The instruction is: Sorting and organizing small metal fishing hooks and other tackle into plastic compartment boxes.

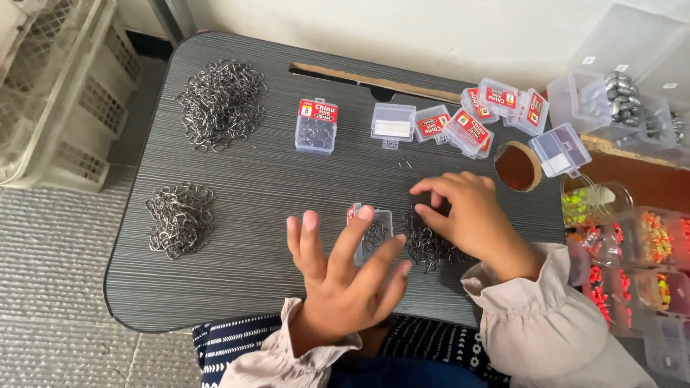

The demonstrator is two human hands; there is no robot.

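Observation:
My left hand (pixel 343 276) hovers with fingers spread over a small open clear plastic box (pixel 374 231) with a red label edge that holds metal fish hooks; two fingertips touch the box. My right hand (pixel 466 212) rests on a small heap of loose hooks (pixel 428 248) just right of the box, thumb and forefinger pinched together at the heap's top. I cannot tell whether a hook is between them. Both hands wear pale frilled sleeves.
The dark grey lap table (pixel 251 194) carries two larger hook piles (pixel 219 104) (pixel 180 217), a closed labelled box (pixel 316 126), an open clear box (pixel 392 122), several labelled boxes (pixel 496 111) and a round hole (pixel 517 167). Tackle trays (pixel 632 244) stand right, white crates (pixel 65 86) left.

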